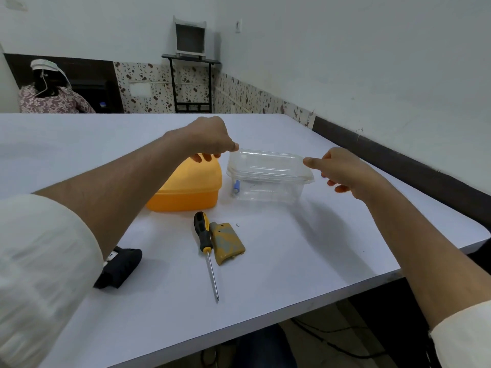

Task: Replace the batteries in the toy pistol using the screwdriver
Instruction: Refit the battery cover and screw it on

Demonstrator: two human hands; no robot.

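Observation:
A clear plastic box (268, 192) stands on the white table with its clear lid (265, 166) lying on top. Blue batteries (236, 187) show through its left wall. My left hand (210, 136) pinches the lid's far left corner, and my right hand (342, 168) pinches its right corner. Nearer to me lies a screwdriver (206, 241) with a black and yellow handle, tip pointing toward me. Touching its handle is the toy pistol's camouflage battery cover (228, 243). A tiny screw (237, 224) lies just beyond it. A black toy part (119, 266) shows under my left forearm.
An orange lidded box (188, 187) sits directly left of the clear box. The table's right edge (398, 272) runs diagonally close to my right arm. A person sits beyond the table's far left corner (50, 96). A black stand holds a white device by the wall (190, 62).

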